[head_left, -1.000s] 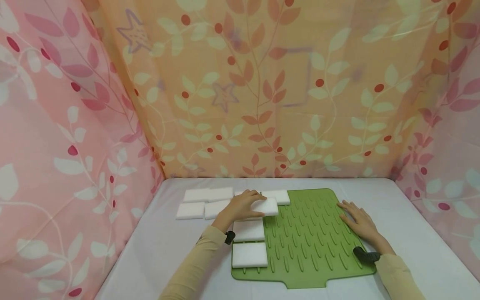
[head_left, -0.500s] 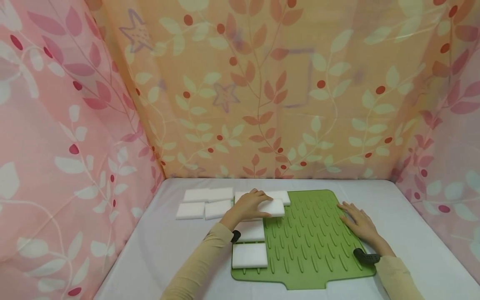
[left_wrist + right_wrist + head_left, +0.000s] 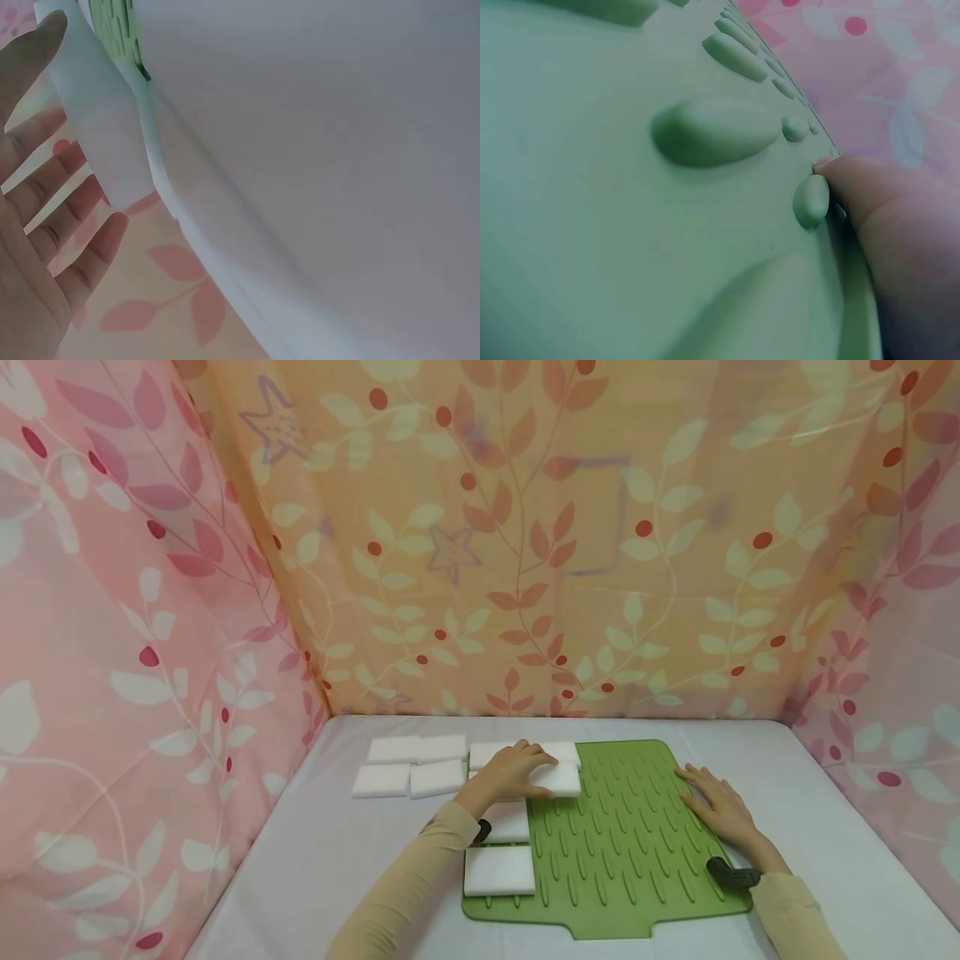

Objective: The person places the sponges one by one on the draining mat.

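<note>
My left hand [image 3: 512, 772] pinches a white sponge block [image 3: 562, 781] between thumb and fingers, over the back part of a green ridged mat [image 3: 615, 835]. In the left wrist view this sponge [image 3: 112, 139] stands between the thumb and the spread fingers. My right hand [image 3: 718, 806] rests on the mat's right edge with fingers extended; its thumb [image 3: 911, 232] touches the rim in the right wrist view. On the mat lie a front-left sponge [image 3: 500, 871], one behind it [image 3: 512, 821] and a back-row sponge [image 3: 564, 752]. My left hand partly hides others.
Several more white sponges [image 3: 381, 781] lie in two rows on the white table [image 3: 315, 868], left of the mat. A pink patterned curtain [image 3: 142, 693] hangs at the left, and an orange one [image 3: 480, 610] stands behind the table.
My left hand has shifted to the right over the mat with the pinched sponge, bringing it near the front of the back-row sponge. The right hand has stayed in place.
</note>
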